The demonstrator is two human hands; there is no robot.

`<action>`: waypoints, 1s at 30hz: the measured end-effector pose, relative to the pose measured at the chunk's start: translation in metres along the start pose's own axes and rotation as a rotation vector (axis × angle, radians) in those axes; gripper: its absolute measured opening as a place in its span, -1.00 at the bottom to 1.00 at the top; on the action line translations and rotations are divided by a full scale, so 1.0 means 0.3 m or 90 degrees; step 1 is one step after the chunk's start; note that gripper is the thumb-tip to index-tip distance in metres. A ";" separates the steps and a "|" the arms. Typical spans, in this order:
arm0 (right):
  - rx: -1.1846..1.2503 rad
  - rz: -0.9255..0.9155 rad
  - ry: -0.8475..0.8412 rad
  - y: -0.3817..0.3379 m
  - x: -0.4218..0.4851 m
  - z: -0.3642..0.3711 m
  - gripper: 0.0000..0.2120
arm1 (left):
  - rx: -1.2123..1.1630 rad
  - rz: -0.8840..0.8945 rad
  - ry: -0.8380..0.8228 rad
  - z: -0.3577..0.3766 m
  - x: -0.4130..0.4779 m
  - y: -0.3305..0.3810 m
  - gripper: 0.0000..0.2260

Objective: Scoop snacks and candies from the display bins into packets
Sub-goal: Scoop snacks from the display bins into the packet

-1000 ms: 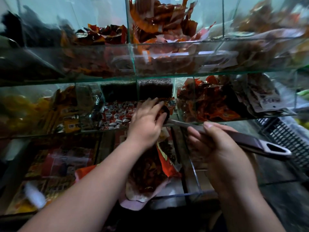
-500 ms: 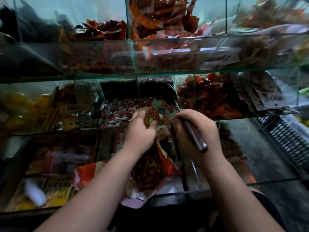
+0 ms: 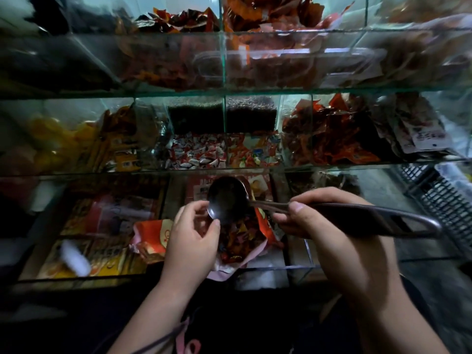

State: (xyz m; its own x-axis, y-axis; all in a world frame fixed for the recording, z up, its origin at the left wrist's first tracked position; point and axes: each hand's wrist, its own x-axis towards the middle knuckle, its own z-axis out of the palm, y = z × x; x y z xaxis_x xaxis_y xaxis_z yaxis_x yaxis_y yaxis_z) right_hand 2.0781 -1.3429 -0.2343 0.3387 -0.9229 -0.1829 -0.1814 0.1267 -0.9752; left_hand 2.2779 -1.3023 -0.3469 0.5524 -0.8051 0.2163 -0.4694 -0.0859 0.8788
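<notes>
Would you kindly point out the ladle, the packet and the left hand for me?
ladle (image 3: pixel 226 198): head view, middle of its bowl
packet (image 3: pixel 264 223): head view, its red right edge
left hand (image 3: pixel 192 241): head view, back of the hand

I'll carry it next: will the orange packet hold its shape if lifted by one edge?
Probably floppy: the packet looks crumpled where the left hand holds its mouth. Likely bottom-heavy with candies piled inside, so it may sag.

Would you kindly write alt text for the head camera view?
A right hand holds a dark ladle over an open packet of wrapped candies that the left hand holds, before glass bins of snacks.
</notes>
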 end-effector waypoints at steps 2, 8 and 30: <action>-0.124 -0.163 0.085 -0.002 -0.010 -0.008 -0.83 | 0.019 0.017 -0.005 0.004 -0.030 -0.009 -0.73; -0.526 -0.230 -0.037 0.173 0.094 0.105 -0.90 | 0.080 0.045 0.047 0.017 -0.048 -0.025 -0.77; 0.006 0.090 0.208 0.280 0.145 0.056 -0.79 | 0.384 -0.120 -0.266 0.132 0.038 -0.067 -0.56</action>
State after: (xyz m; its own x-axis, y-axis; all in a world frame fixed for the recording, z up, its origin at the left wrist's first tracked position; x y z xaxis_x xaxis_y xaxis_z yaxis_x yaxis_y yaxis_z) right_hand 2.0933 -1.3663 -0.3264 -0.0028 -0.9634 -0.2680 -0.1967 0.2633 -0.9445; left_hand 2.2662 -1.3331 -0.3789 0.4099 -0.8899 -0.2002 -0.7544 -0.4541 0.4741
